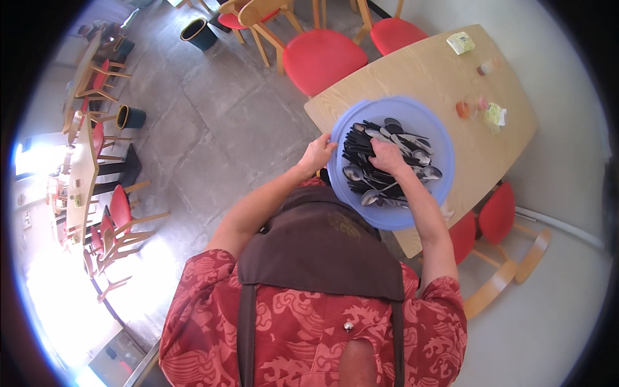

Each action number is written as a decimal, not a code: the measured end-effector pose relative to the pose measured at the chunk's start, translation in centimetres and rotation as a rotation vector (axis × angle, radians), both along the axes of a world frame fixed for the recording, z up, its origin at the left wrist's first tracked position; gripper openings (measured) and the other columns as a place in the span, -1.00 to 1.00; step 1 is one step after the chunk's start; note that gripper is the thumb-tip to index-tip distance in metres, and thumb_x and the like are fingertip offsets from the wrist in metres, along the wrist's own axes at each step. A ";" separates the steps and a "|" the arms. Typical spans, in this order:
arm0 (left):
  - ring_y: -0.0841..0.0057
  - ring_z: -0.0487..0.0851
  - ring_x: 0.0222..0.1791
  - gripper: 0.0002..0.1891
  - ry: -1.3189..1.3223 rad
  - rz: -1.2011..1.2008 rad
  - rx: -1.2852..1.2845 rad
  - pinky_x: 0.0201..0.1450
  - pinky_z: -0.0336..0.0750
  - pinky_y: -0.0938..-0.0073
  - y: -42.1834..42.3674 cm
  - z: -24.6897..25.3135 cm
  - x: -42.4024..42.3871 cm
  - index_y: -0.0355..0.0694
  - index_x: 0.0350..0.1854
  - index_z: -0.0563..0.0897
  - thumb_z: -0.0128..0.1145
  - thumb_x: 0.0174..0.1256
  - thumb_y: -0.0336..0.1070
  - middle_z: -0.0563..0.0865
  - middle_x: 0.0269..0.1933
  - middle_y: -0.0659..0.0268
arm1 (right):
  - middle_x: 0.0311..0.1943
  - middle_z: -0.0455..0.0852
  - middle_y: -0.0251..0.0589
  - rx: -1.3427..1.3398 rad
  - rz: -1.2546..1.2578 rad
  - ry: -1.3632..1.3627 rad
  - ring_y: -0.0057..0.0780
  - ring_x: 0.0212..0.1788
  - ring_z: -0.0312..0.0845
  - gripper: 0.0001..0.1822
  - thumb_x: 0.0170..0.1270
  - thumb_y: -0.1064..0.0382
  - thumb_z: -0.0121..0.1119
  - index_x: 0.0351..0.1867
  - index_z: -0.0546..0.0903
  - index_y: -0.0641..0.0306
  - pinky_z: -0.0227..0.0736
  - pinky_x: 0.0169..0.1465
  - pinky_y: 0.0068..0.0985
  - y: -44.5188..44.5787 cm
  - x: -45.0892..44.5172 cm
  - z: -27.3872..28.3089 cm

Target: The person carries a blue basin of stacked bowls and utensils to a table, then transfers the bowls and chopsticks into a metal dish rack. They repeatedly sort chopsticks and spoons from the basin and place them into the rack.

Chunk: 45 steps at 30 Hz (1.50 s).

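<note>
A round blue plastic basin [446, 145] rests at the near edge of the wooden table, partly over its corner. My left hand [318, 154] grips the basin's left rim. Inside lies a heap of black chopsticks [357, 145] mixed with metal spoons [371, 196], their handles pointing various ways. My right hand [387, 156] reaches into the middle of this heap, fingers among the chopsticks and spoon handles. Its fingertips are partly hidden, so whether it holds a piece cannot be seen.
The wooden table [401, 72] bears tissue packs [460, 43] and condiment jars [463, 109]. Red-seated chairs [324, 58] stand along its far side, others [497, 213] at the right by the wall. Dark bins [199, 35] and more tables stand across the grey floor [227, 121].
</note>
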<state>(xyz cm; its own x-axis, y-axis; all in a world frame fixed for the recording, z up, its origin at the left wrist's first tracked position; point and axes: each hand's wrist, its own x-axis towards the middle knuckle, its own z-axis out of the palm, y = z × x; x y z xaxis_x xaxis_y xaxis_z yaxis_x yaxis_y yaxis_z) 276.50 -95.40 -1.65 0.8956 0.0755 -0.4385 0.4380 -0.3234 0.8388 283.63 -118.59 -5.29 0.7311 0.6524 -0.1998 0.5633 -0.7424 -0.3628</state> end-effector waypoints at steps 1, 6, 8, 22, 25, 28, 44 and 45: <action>0.32 0.69 -0.41 -0.58 0.002 -0.006 0.011 -0.49 0.60 0.39 0.1 0.0 0.0 -0.36 0.13 0.45 0.02 0.30 -0.22 0.68 -0.27 0.00 | -0.37 0.65 0.06 0.062 -0.061 -0.026 0.00 -0.25 0.60 -0.58 -0.05 0.18 0.31 -0.20 0.44 0.30 0.49 -0.20 -0.17 0.1 -0.1 0.5; 0.28 0.68 -0.24 -0.55 0.120 -0.038 0.004 -0.31 0.60 0.36 0.1 1.4 0.4 -0.32 0.16 0.43 0.09 0.25 -0.24 0.64 -0.14 -0.03 | -0.30 0.65 0.07 0.438 -0.371 -0.098 0.01 -0.23 0.59 -0.57 -0.05 0.26 0.30 -0.11 0.46 0.27 0.50 -0.19 -0.26 -0.2 -0.7 5.9; 0.28 0.61 -0.06 -0.51 -0.207 0.008 0.195 -0.12 0.54 0.31 0.9 -0.7 0.3 -0.29 0.17 0.42 0.16 0.18 -0.28 0.60 -0.04 -0.01 | -0.31 0.68 -0.02 0.630 -0.465 -0.082 -0.16 -0.25 0.65 -0.67 0.05 0.34 0.22 -0.10 0.50 0.29 0.51 -0.16 -0.38 0.1 -1.2 9.3; 0.44 0.43 0.20 0.26 0.108 -0.545 -0.843 0.27 0.28 0.40 -9.1 -2.2 3.3 -0.08 0.48 -0.28 0.35 -0.25 -0.66 0.41 0.26 0.19 | -0.28 0.64 -0.34 1.267 -0.949 0.630 -0.60 -0.25 0.55 -0.80 0.13 0.37 0.26 -0.20 0.59 0.32 0.44 -0.14 -0.60 0.8 -8.6 5.3; 0.47 0.46 0.16 0.12 0.071 -0.627 -0.814 0.24 0.32 0.42 -10.0 -4.4 2.2 -0.12 0.43 0.00 0.40 -0.27 -0.57 0.45 0.21 0.25 | -0.24 0.58 -0.34 1.112 -0.874 0.312 -0.58 -0.20 0.50 -0.56 0.06 0.26 0.37 -0.05 0.49 0.33 0.43 -0.12 -0.56 -0.2 -10.1 2.7; 0.52 0.48 0.12 -0.08 0.015 -0.697 -0.835 0.22 0.34 0.43 -10.7 -4.6 1.6 -0.16 0.30 0.24 0.43 -0.26 -0.50 0.49 0.15 0.32 | -0.09 0.54 -0.15 0.892 -0.831 0.028 -0.33 -0.05 0.47 -0.29 -0.10 0.13 0.47 0.09 0.38 0.32 0.39 0.00 -0.40 -1.2 -10.6 1.7; 0.67 0.59 -0.26 -0.75 -0.097 -0.741 -0.584 -0.10 0.50 0.51 -10.7 -2.0 0.7 -0.22 -0.23 0.65 0.31 -0.04 -0.45 0.69 -0.31 0.43 | -0.15 0.56 -0.08 0.876 -0.994 0.192 -0.32 -0.11 0.51 -0.37 -0.10 -0.04 0.48 -0.09 0.52 0.35 0.39 -0.01 -0.44 -1.1 -11.0 5.6; 0.67 0.59 -0.27 -0.74 -0.077 -0.718 -0.612 -0.11 0.50 0.51 -10.7 -1.7 0.6 -0.22 -0.23 0.65 0.31 -0.04 -0.46 0.69 -0.31 0.42 | -0.16 0.57 -0.09 0.896 -0.987 0.249 -0.33 -0.11 0.52 -0.38 -0.09 -0.03 0.48 -0.10 0.53 0.35 0.40 -0.02 -0.44 -1.1 -10.8 6.3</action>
